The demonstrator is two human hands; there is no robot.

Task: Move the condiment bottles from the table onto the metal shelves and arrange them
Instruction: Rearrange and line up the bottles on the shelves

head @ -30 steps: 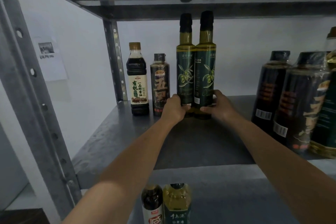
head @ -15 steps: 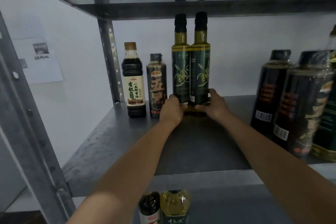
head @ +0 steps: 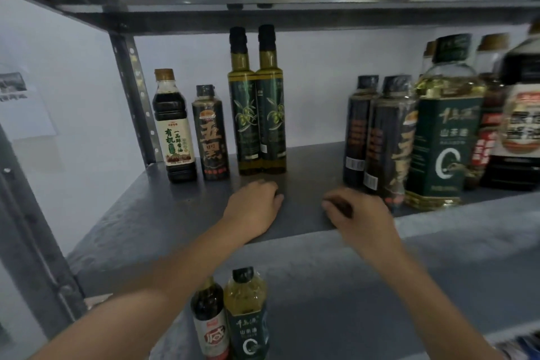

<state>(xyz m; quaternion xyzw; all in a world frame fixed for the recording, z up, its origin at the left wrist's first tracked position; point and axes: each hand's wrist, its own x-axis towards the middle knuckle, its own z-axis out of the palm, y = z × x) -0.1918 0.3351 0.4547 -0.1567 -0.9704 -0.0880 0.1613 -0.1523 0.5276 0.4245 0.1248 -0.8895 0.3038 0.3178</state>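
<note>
Two tall dark green olive oil bottles stand upright side by side at the back of the metal shelf. Left of them are a soy sauce bottle with a cream label and a short dark bottle. My left hand hovers in front of the olive oil pair with loosely curled fingers, holding nothing. My right hand, blurred, is over the shelf's front part, also holding nothing. Neither hand touches a bottle.
At the right of the shelf stand two dark bottles, a large green-labelled oil bottle and more bottles behind. On the shelf below stand a small dark bottle and a yellow oil bottle. An upright post is at back left.
Both hands have let go of the two olive oil bottles and drawn back toward the shelf's front. The bottles stay upright at the back. The view has shifted right.
</note>
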